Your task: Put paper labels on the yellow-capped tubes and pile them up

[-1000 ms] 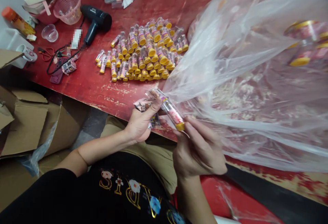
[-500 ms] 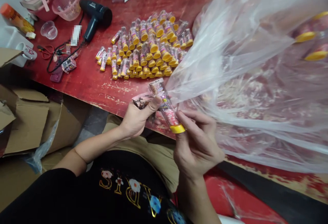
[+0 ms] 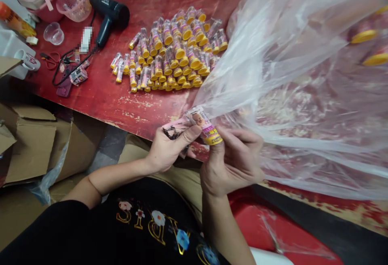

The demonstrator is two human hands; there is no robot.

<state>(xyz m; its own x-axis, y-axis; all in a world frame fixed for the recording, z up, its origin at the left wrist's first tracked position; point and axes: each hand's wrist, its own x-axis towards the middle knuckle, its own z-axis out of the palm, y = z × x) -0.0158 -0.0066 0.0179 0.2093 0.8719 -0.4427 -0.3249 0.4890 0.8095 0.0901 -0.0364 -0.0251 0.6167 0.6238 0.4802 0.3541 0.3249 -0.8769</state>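
My left hand [image 3: 165, 149] is closed around a bunch of printed film sleeves [image 3: 176, 128], its thumb pressed against a small tube [image 3: 206, 126]. A printed pink, white and yellow sleeve wraps this tube. The fingers of my right hand [image 3: 232, 162] pinch the tube's lower, yellow end. Both hands are held over the front edge of the red table [image 3: 100, 105]. Beyond them lies a pile of similar clear tubes with yellow caps [image 3: 169, 60].
On the right, a large translucent plastic bag [image 3: 291, 135] spreads over the table, with more yellow-capped tubes inside. A dark hair dryer [image 3: 110, 14], pink basket [image 3: 74, 0], red scissors [image 3: 53, 60] and white mug [image 3: 28, 60] sit at left. Cardboard boxes [image 3: 33, 147] stand below.
The printed sleeve now covers the tube down to the yellow end, where the clear tube with pink contents showed before. Both hands have shifted slightly and the tube is turned.
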